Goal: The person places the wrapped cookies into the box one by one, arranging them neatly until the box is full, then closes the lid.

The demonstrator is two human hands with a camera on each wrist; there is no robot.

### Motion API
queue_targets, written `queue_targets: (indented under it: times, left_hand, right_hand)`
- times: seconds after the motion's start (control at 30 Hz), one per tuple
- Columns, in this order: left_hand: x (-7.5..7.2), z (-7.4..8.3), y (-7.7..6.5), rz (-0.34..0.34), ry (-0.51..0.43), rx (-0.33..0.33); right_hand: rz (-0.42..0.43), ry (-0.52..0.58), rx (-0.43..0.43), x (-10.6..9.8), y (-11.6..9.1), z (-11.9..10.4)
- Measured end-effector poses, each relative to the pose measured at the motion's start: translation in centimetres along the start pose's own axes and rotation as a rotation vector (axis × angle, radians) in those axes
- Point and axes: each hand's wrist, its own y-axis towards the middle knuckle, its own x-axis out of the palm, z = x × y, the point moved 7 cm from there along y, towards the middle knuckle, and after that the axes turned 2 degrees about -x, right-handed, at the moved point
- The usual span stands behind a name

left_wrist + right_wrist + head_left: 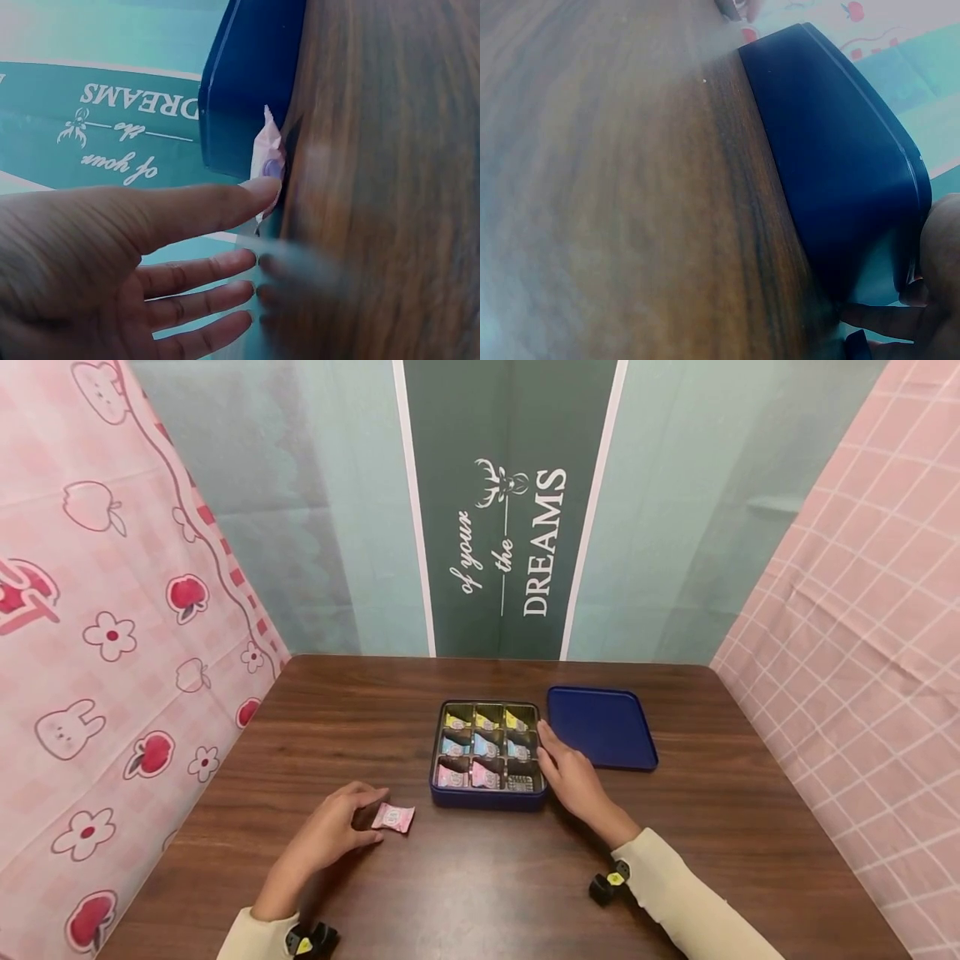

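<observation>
My left hand (pixel 330 828) is at a pink wrapped candy (pixel 393 817) on the table, thumb and forefinger spread to either side of its left end. In the left wrist view the thumb overlaps the candy (pixel 268 154), and the other fingers stand apart from it. Straight fingers of my right hand (pixel 576 781) rest along the right side of an uncovered blue tin (pixel 487 799). Its compartments hold yellow packets (pixel 486 720) at the back, blue packets (pixel 486 747) in the middle and two pink packets (pixel 486 775) in front. The front right compartment (pixel 520 782) shows a pale printed pattern.
A blue lid (pixel 603 727) lies on the wooden table (pixel 480 877) just right of the tin, beyond my right hand. Fabric hangs around the table: a green curtain (pixel 495 527) behind and pink cloths at the left (pixel 112 693) and right (pixel 840 635).
</observation>
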Motion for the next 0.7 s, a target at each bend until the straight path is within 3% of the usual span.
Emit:
queue_targets:
  times: [0.3,0.7]
  left_hand:
    - [0.6,0.6,0.1,0.042,0.022,0.07]
    - [1.2,0.5,0.4,0.014,-0.01,0.006]
  right_hand:
    - [-0.008,0.004,0.004,0.0,0.0,-0.1]
    - [0.01,-0.001,0.003,-0.1,0.1,0.0]
